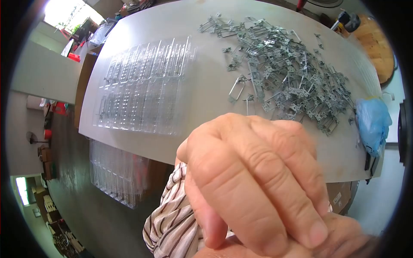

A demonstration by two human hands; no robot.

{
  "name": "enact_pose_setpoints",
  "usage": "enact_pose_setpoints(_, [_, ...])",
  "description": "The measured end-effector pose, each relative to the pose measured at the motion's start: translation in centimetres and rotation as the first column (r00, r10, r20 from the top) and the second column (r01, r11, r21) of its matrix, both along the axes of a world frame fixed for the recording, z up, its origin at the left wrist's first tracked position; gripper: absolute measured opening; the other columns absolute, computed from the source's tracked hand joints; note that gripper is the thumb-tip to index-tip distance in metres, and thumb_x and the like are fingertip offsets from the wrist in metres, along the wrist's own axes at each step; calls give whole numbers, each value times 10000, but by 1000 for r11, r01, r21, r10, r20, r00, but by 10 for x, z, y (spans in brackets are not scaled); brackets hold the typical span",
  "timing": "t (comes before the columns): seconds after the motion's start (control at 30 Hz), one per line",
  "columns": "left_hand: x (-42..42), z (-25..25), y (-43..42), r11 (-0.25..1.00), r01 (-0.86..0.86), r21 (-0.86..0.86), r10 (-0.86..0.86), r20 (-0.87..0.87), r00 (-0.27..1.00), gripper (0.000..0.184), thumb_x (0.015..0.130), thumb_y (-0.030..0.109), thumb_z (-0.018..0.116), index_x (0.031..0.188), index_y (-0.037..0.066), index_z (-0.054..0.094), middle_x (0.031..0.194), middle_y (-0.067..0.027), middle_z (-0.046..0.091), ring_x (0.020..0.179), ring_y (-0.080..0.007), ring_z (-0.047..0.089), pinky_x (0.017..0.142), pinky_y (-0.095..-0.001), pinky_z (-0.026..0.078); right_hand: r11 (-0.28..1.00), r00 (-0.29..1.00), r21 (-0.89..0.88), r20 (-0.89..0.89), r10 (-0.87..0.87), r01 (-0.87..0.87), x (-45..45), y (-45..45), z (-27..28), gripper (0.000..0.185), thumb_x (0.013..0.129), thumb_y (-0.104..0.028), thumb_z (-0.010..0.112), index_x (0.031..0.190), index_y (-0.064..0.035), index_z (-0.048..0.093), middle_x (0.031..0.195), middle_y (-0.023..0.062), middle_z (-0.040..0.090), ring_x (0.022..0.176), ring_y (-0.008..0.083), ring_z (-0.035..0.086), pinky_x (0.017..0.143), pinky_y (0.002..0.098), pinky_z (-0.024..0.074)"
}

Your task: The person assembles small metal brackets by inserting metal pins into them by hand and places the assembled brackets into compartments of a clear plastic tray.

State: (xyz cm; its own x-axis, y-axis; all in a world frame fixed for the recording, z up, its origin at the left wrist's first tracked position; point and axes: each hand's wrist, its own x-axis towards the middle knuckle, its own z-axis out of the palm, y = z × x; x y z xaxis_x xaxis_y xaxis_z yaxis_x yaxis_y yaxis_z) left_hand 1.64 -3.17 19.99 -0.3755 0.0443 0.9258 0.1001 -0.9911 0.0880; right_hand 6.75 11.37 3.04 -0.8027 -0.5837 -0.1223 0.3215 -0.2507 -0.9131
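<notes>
The head view shows the left hand (254, 167) in front of a loose pile of grey metal brackets (288, 64) on the white tabletop (206, 101), fingers curled down against the partly hidden right hand (344, 228); whether either grips anything, I cannot tell. Left of the pile lies a clear ribbed plastic tray (142, 86); right, a crumpled blue plastic bag (372, 124).

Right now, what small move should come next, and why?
I'd probably ease the nearest hand away from the camera: it fills the lower middle of the view, hiding part of the tabletop, while the metal parts lie in a loose heap beyond, right of the clear plastic tray.
</notes>
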Motion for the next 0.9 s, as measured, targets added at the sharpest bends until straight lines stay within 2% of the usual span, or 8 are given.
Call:
enact_pose_setpoints(0.2, [9, -2, 4, 1000, 17, -7, -17, 8, 1000, 321, 988, 246, 700, 1177, -7, 641, 1130, -269, 732, 1128, -423, 682, 1036, -523, 517, 996, 996, 88, -86, 17, -10, 2, 1, -8, 112, 1024, -94, 650, 1104, -28, 607, 989, -12, 653, 928, 54, 591, 814, 257, 493])
enact_pose_setpoints(0.3, [9, -3, 4, 1000, 24, -15, -24, 24, 999, 303, 986, 226, 702, 1185, 4, 643, 1128, -259, 739, 1137, -423, 687, 1042, -522, 518, 998, 999, 46, 18, 36, -37, 3, 3, -12, 106, 1021, -109, 658, 1064, -30, 603, 939, -3, 648, 863, 64, 599, 770, 257, 502])
enact_pose_setpoints(0.4, [9, -3, 3, 1000, 8, -8, -8, 19, 1000, 288, 985, 205, 704, 1193, 15, 645, 1126, -249, 746, 1145, -424, 691, 1049, -521, 519, 986, 998, 165, -52, 42, -33, 1, 1, 8, 106, 1017, -119, 666, 1027, -36, 601, 913, 0, 644, 817, 76, 605, 737, 262, 510])
enact_pose_setpoints(0.53, [11, 0, -3, 1000, -19, -10, 19, -3, 1000, 272, 983, 177, 706, 1204, 29, 648, 1124, -236, 756, 1156, -425, 697, 1057, -520, 520, 989, 998, 144, -53, 24, -16, 1, 0, 6, 109, 1015, -126, 671, 1026, -38, 606, 914, 5, 645, 811, 87, 613, 735, 268, 518])
enact_pose_setpoints(0.67, [-19, 11, -25, 965, 72, -253, -118, -173, 978, 299, 988, 199, 708, 1231, 38, 639, 1129, -229, 758, 1147, -428, 704, 1061, -516, 523, 993, 999, 115, -48, 24, -18, 1, 0, 5, 105, 1019, -120, 664, 1045, -35, 607, 924, 3, 650, 829, 78, 609, 749, 264, 513])
enact_pose_setpoints(0.73, [-19, 17, -21, 969, 74, -235, -116, -171, 978, 323, 1012, 273, 670, 1152, -19, 664, 1085, -255, 749, 1054, -423, 716, 987, -506, 543, 995, 997, 100, -75, 16, -9, 3, 0, -6, 99, 1023, -113, 657, 1055, -33, 607, 930, -1, 653, 846, 70, 607, 762, 261, 510])
enact_pose_setpoints(0.8, [-6, 15, 0, 997, 28, -70, -33, -65, 997, 466, 1030, 351, 628, 1046, -110, 699, 998, -293, 737, 905, -417, 733, 860, -491, 574, 995, 992, 100, -126, -5, 17, 1, -3, -5, 92, 1027, -104, 648, 1064, -32, 605, 933, -7, 656, 868, 62, 603, 777, 258, 505])
enact_pose_setpoints(0.9, [6, 13, 10, 1000, 29, -11, -28, 69, 997, 530, 1028, 379, 608, 973, -135, 725, 876, -292, 735, 770, -405, 742, 751, -460, 602, 997, 1000, 71, -10, 11, -10, 3, -1, -4, 86, 1030, -95, 643, 1070, -30, 604, 937, -12, 658, 896, 56, 601, 794, 257, 501])
